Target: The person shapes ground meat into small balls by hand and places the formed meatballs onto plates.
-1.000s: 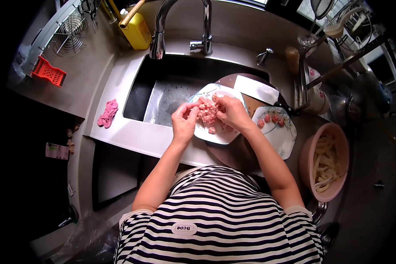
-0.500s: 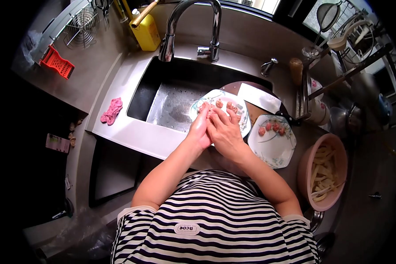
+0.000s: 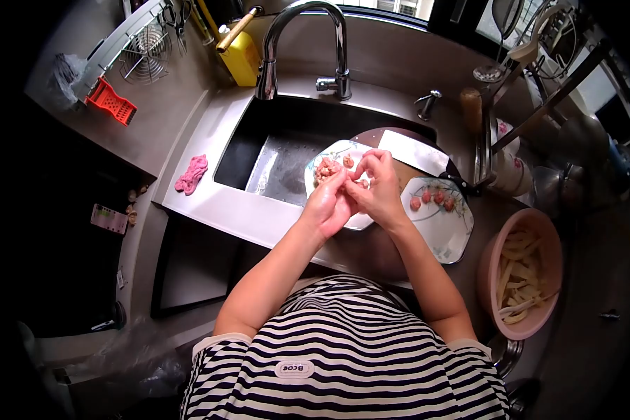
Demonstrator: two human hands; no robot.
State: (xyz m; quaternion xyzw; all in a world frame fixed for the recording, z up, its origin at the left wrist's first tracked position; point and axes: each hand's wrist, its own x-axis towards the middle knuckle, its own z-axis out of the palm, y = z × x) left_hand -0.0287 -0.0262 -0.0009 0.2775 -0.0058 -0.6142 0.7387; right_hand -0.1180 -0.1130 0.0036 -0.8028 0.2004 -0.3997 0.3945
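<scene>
Two bare hands meeting over a white octagonal plate with a floral rim [image 3: 350, 148] that bears a coarse mound of pink minced meat [image 3: 325, 169].
The left hand [image 3: 331, 208] is partly curled, its fingertips touching those of the right hand [image 3: 380, 189], whose thumb and fingers are drawn into a narrow pinch; whether meat lies between them cannot be told. The mound sits at the plate's left, beside a small meat lump [image 3: 348, 162]. Four round pink meatballs [image 3: 439, 197] rest on a second white floral plate [image 3: 434, 234], right of the hands.
</scene>
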